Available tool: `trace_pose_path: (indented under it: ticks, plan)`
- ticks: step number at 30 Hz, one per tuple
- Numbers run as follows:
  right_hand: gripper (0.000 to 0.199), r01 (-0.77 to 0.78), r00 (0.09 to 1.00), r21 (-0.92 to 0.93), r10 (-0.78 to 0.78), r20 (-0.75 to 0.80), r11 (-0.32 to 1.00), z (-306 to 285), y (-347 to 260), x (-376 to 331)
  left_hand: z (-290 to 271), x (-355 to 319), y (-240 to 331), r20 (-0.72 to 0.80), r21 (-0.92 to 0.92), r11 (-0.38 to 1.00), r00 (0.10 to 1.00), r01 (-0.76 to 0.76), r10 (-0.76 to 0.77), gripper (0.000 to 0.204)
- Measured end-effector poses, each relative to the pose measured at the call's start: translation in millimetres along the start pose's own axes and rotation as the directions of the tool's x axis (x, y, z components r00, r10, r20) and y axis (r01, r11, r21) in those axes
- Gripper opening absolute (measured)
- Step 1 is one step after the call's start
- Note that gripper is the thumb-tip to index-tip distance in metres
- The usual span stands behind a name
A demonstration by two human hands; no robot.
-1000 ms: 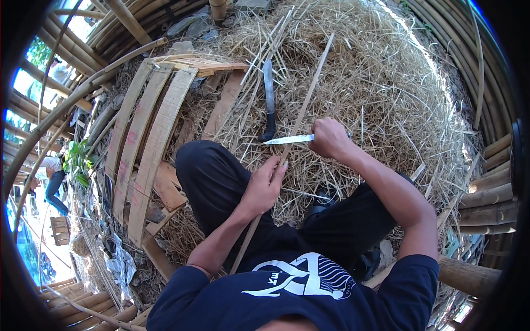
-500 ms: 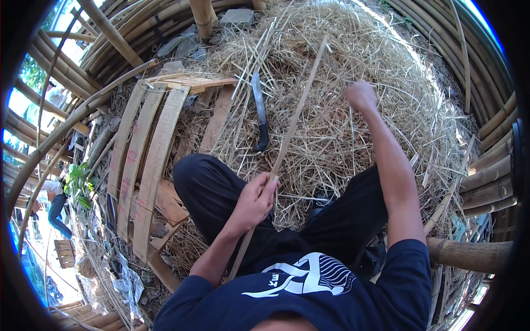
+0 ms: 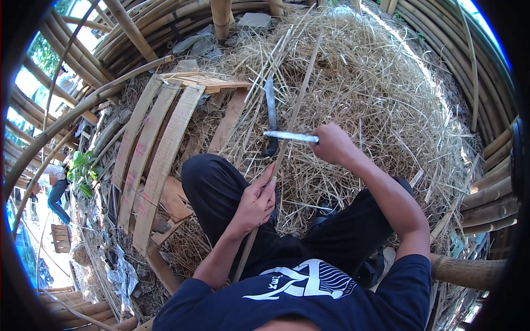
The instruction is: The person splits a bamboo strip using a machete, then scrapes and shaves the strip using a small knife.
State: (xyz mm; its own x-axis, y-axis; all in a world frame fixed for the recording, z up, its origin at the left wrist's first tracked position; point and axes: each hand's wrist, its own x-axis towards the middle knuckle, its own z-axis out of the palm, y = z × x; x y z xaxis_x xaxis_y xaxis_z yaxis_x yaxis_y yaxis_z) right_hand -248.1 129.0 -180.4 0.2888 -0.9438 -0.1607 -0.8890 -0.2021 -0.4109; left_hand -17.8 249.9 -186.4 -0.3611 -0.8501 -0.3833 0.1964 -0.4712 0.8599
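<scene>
My left hand (image 3: 253,207) is closed around a long, thin bamboo strip (image 3: 302,94), which slants from my lap up and away to the right. In my right hand (image 3: 333,144) is a knife (image 3: 291,136), its shiny blade pointing left and crossing the strip above my left hand. Whether the edge touches the strip cannot be made out. Beyond the blade, a machete (image 3: 271,105) with a dark handle lies on the pale shavings, its handle partly behind the knife.
Pale shavings (image 3: 381,99) cover the ground between and beyond my knees. A slatted wooden crate (image 3: 168,157) stands at my left, with thin split strips (image 3: 269,52) beyond it. Bamboo poles surround the space; a thick pole (image 3: 469,271) juts in at right. Another person (image 3: 57,193) is far left.
My right hand has come nearer and to the left, bringing the knife blade across the strip. My left hand keeps its grip. The whole view has shifted slightly.
</scene>
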Motion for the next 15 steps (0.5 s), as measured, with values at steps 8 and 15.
trace_pose_path:
  ticks: [8,15]
  plan:
    - [0.017,0.086,0.996,-0.006,-0.086,-0.009,0.996,21,-14,-2,1,0,2,0.058,-0.064,0.993,0.994,0.096,-0.092,0.048]
    - [0.02,-0.271,0.963,-0.085,0.269,-0.026,0.959,4,26,32,3,-7,1,0.076,-0.138,0.974,0.982,0.181,-0.172,0.049]
